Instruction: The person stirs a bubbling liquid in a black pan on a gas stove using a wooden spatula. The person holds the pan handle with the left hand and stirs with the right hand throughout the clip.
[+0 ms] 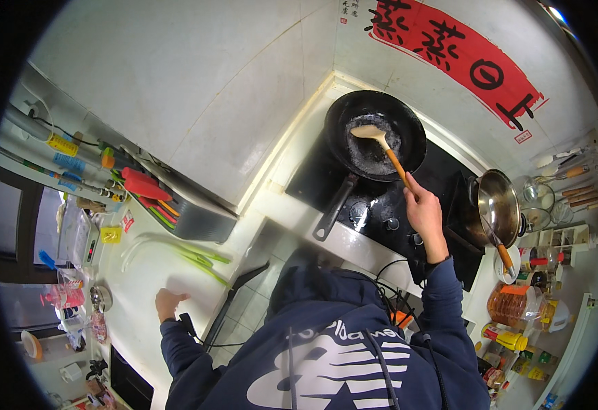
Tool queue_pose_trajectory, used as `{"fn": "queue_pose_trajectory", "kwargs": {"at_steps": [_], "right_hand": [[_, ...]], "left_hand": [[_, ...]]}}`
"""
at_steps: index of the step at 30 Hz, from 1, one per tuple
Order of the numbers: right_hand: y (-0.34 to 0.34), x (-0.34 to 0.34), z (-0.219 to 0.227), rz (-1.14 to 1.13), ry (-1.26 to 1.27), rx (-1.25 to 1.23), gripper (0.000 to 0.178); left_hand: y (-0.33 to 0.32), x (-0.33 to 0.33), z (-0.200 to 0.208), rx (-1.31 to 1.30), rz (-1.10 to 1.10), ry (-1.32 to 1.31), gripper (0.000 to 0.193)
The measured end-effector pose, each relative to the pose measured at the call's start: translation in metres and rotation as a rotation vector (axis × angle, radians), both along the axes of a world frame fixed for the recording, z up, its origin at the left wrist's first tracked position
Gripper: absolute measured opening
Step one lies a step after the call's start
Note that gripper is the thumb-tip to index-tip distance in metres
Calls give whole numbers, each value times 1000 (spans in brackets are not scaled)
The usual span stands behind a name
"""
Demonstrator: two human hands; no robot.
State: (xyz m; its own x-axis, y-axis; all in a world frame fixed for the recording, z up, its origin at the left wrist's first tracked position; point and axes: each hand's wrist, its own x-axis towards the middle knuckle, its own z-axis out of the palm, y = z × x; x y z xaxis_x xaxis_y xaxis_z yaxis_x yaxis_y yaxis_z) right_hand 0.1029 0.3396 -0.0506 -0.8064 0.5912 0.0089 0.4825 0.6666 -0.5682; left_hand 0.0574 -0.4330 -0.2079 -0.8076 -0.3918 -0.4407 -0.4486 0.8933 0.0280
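Observation:
My right hand (422,210) is closed around the wooden handle of a spatula (394,158). Its pale, wide blade rests inside a black wok (334,131) on the stove. A shiny, bubbly film of liquid covers the wok's bottom, and the wok's long handle points toward me. Over the white counter at the left, my left hand (169,303) hangs with its thumb apart from the fingers and holds nothing. Long green scallion stalks (200,258) lie on the counter just beyond it.
A steel pot (499,208) stands at the stove's right, with a wooden-handled utensil across it. Bottles and an oil jug (514,303) line the right counter. A dark knife rack (200,221) with coloured handles stands at the left. The black glass stove (374,208) sits in the corner.

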Motion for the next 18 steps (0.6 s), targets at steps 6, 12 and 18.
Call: {"fn": "queue_pose_trajectory", "kwargs": {"at_steps": [6, 12, 18], "right_hand": [[-7, 41, 18, 10, -58, -36, 43], [-3, 78, 33, 2, -37, -119, 43], [10, 98, 50, -3, -32, -139, 41]], "left_hand": [[1, 0, 1, 10, 4, 6, 57], [-1, -3, -2, 37, 45, -15, 62], [-7, -5, -7, 53, 38, -39, 64]]}}
